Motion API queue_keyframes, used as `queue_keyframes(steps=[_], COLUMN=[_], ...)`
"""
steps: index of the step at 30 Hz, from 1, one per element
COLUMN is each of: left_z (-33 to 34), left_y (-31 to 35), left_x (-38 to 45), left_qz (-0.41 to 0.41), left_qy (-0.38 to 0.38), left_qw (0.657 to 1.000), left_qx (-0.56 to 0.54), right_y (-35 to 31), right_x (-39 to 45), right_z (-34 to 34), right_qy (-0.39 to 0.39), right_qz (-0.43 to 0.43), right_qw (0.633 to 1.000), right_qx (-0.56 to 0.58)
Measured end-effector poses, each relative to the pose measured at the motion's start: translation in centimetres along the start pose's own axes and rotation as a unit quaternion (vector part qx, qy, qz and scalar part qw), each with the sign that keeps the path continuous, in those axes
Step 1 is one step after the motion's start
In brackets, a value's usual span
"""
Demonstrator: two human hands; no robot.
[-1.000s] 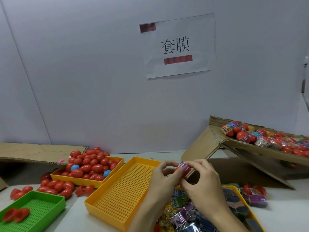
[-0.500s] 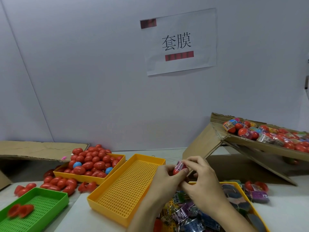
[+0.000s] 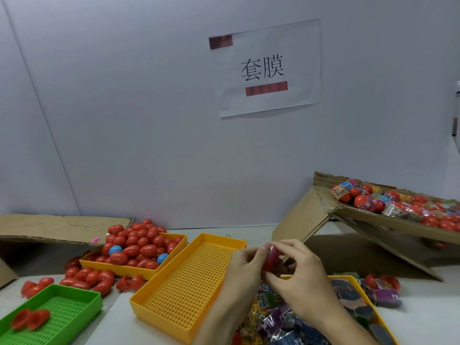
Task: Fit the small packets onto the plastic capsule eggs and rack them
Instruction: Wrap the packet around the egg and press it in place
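While both hands (image 3: 251, 267) (image 3: 302, 277) keep a curled grip, a glossy red egg (image 3: 271, 257) sits pinched between them.

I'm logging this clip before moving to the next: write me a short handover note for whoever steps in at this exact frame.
Hands: left hand and right hand both pinch one red plastic capsule egg with a pink film packet partly around it; the fit looks unfinished.
Supply: bare red eggs heaped in the far yellow mesh tray, some spilled in front; loose packets in the yellow tray under the hands.
Done: many wrapped eggs lie on the tilted cardboard rack at right.
Left: finish this egg, rack it, then the red heap. The middle yellow tray holds nothing.
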State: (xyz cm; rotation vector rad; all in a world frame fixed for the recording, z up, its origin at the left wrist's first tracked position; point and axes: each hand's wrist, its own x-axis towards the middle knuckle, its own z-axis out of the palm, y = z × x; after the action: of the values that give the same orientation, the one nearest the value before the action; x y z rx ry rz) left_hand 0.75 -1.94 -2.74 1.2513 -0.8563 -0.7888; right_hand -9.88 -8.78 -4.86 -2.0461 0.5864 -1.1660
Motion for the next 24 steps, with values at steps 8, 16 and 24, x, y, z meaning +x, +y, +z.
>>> queue_keyframes(steps=[8,16,24], left_z=[0.65,0.77,0.37], left_y=[-0.40,-0.71,-0.79], left_x=[0.07,0.19,0.29], left_qz=[-0.024,-0.019,-0.031], left_qy=[-0.001,-0.020,-0.066], left_qw=[1.000,1.000,0.994], left_qx=[-0.017,0.011,0.075], right_y=[0.16,-0.24,0.07], right_x=[0.18,0.20,0.25], right_z=[-0.23,-0.34,-0.57], right_qy=[0.040,0.027,0.047], right_qz=[0.006,0.008,0.002], right_qw=[0.999,1.000,0.999], right_qx=[-0.027,0.005,-0.023])
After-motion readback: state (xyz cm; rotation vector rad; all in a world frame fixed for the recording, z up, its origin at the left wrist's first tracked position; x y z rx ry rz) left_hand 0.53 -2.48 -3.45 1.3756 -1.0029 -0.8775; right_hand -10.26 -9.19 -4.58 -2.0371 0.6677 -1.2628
